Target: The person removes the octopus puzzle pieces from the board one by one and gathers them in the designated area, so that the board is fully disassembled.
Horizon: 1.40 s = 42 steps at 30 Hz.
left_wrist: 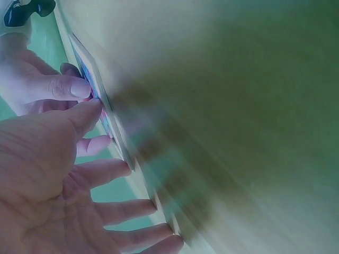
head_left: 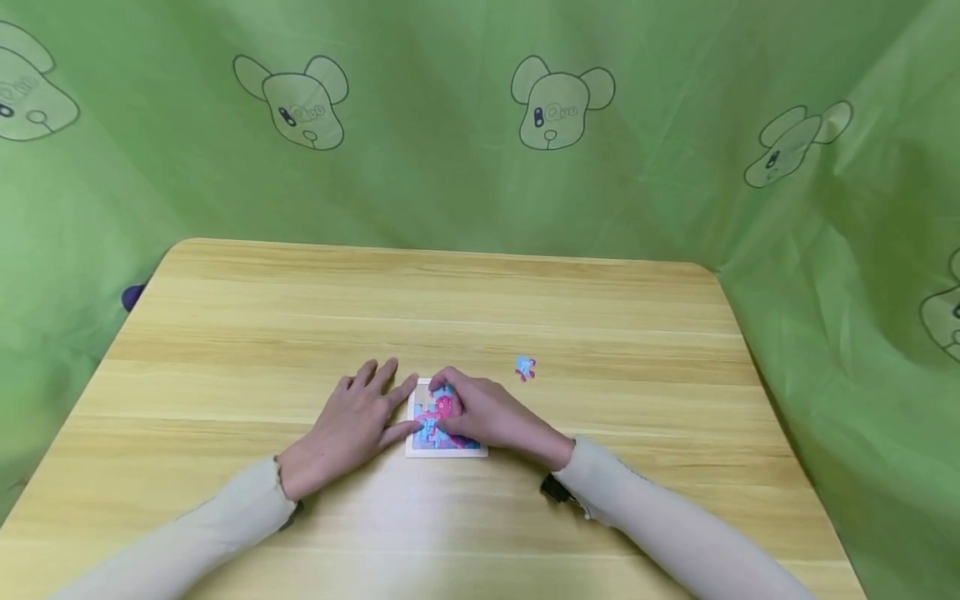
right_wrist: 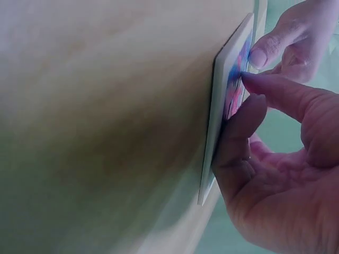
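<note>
A small jigsaw puzzle in a pale frame lies on the table, its pieces blue and pink. Bare backing shows at its upper left corner. My left hand rests at the puzzle's left side, fingers spread and straight, its thumb touching the pieces. Over the puzzle's right half, my right hand has its fingers curled, with thumb and index finger pinching at a puzzle piece inside the frame. That hand hides much of the right side. In the right wrist view, the thumb and bent finger meet the puzzle's surface.
One loose blue and pink puzzle piece lies on the wooden table, beyond my right hand. A green curtain with printed animal heads hangs behind the table and at its sides. A dark purple object shows beside the left edge.
</note>
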Tool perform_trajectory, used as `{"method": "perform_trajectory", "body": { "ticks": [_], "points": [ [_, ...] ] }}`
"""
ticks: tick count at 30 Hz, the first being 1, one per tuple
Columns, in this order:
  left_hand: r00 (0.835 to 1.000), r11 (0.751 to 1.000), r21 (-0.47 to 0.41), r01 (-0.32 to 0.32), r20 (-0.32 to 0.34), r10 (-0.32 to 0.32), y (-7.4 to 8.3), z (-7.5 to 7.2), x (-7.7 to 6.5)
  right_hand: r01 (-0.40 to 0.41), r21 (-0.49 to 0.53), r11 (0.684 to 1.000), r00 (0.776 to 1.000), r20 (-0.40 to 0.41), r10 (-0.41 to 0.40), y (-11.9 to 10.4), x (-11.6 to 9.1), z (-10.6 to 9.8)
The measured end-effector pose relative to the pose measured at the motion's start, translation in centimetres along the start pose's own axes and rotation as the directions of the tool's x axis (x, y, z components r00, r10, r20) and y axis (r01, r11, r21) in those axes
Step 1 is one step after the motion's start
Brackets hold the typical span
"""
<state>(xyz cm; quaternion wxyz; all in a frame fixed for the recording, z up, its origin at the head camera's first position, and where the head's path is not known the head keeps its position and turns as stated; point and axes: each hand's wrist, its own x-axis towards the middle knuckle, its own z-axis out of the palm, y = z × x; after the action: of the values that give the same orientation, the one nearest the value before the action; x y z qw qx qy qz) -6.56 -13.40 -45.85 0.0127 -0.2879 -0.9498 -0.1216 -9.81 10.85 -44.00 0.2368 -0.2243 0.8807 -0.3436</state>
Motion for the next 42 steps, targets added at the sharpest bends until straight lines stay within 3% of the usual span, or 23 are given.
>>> {"method": "perform_trajectory", "body": {
  "ticks": [7,18,42],
  "points": [
    [1.0,1.0,-0.006,0.011,0.021,-0.011,0.0,0.0,0.1,-0.007,0.016,1.0,1.0,-0.021,0.008,0.2,-0.1,0.0],
    [1.0,1.0,0.023,0.004,0.014,-0.004,0.2,0.1,0.2,-0.117,0.038,0.992,0.988,-0.093,0.12,1.0,0.0,-1.0],
    [1.0,0.999,0.046,0.003,0.002,-0.003,0.1,0.2,-0.1,-0.068,0.043,0.997,0.981,-0.179,0.075,1.0,0.0,-0.3]
  ]
}}
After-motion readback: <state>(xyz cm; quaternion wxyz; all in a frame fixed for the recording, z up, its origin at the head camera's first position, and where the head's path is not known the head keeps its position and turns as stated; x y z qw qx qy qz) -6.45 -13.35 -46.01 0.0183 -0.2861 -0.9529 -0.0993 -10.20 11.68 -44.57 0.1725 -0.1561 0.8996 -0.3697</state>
